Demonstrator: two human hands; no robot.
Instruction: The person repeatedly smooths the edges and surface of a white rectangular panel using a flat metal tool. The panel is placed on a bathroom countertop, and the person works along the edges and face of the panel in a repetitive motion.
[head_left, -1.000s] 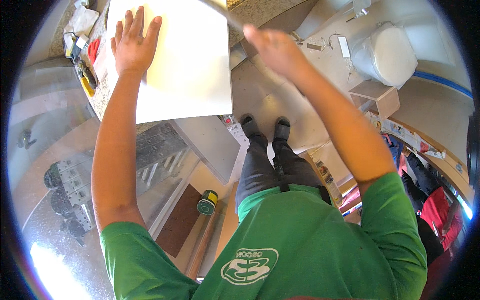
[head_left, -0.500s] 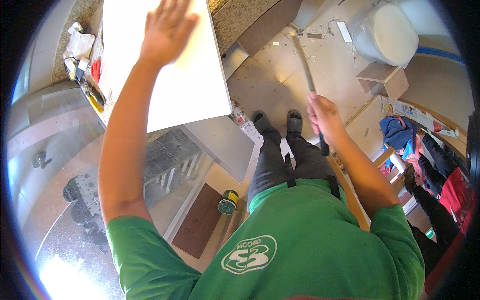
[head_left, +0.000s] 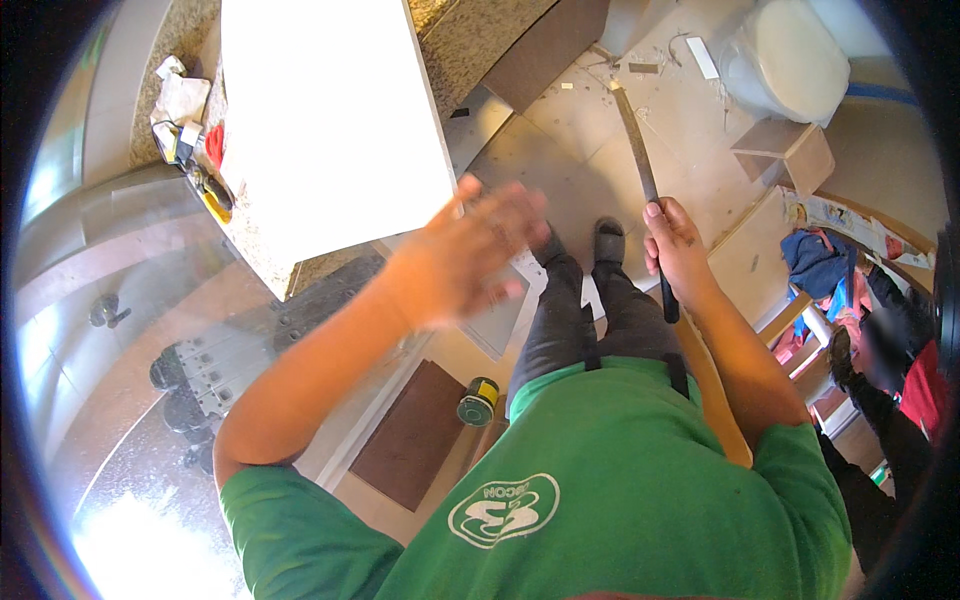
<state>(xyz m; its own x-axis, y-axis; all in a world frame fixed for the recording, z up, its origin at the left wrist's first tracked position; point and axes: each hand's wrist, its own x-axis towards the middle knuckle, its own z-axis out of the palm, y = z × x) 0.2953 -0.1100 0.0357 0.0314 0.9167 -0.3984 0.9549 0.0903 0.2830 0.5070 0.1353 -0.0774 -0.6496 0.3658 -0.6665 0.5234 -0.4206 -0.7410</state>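
Observation:
A large white board [head_left: 335,130] lies on the speckled stone counter [head_left: 465,45], one corner pointing toward me. Off that board's right corner hovers my left hand [head_left: 465,250], smeared by motion, with its fingers spread and nothing in them. My right hand [head_left: 680,245] is wrapped round the black handle of a long flat file [head_left: 637,140]. The file's blade points up and away over the floor, apart from the board, and its tip looks pale.
Pliers with yellow handles [head_left: 213,195] and a red coil [head_left: 214,145] lie left of the board. Below are a brown panel [head_left: 408,435] and a green can [head_left: 478,400]. A white bucket [head_left: 790,65] and a small open box [head_left: 785,155] stand far right. Another person's leg [head_left: 870,410] shows at right.
My left hand has lifted off the white board and swung right and toward me, past its corner. My right hand still grips the file, shifted slightly in view.

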